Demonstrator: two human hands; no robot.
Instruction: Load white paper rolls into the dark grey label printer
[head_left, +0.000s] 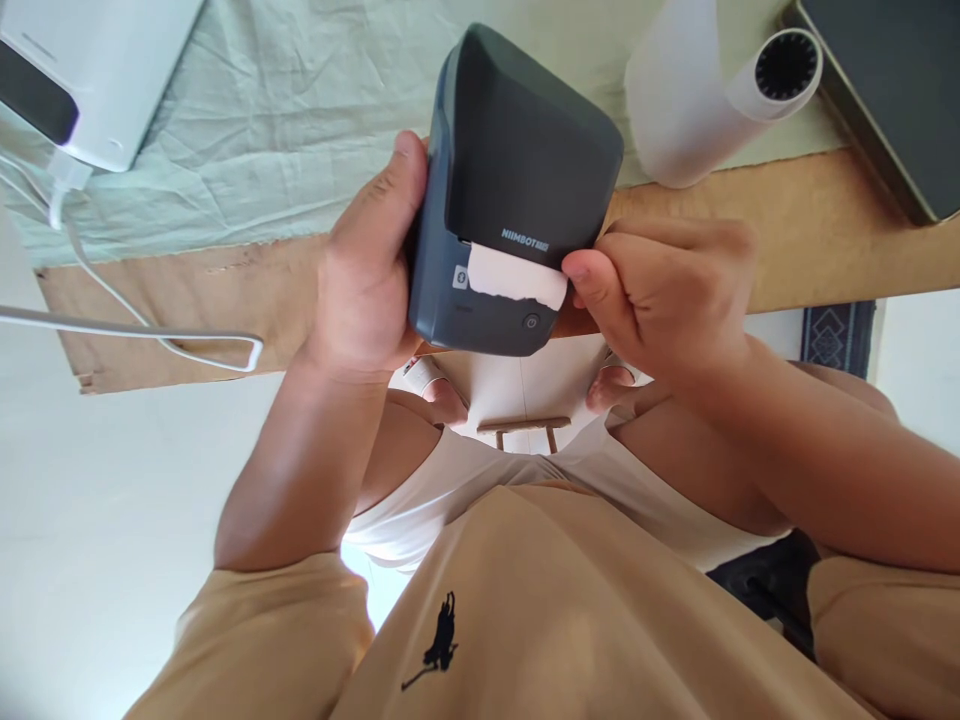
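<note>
Two hands at work on one printer (529, 150), dark, marked NIIMBOT, held up over the front edge of the table (795, 235), tilted, its top toward the viewer. Left hand (367, 265): grasping the printer by its left side, thumb along the upper side wall. Right hand (675, 285): fingers curled in, thumb and bent forefinger pinching the right end of the paper (517, 278). Paper: white, short, protruding from the slot below the lettering; lower edge ragged. Power button (531, 321) below it, near the lower right corner.

Surroundings: pale green cloth (300, 120), creased, covers the table behind a bare wooden front strip. Far left, a white device (112, 70) with a plug (69, 172) in its near end; white cable (97, 275) loops over the wood. Right of the printer, a white object (667, 110) with a black ribbed opening; beyond it, a dark case (892, 90), partly out of frame.
</note>
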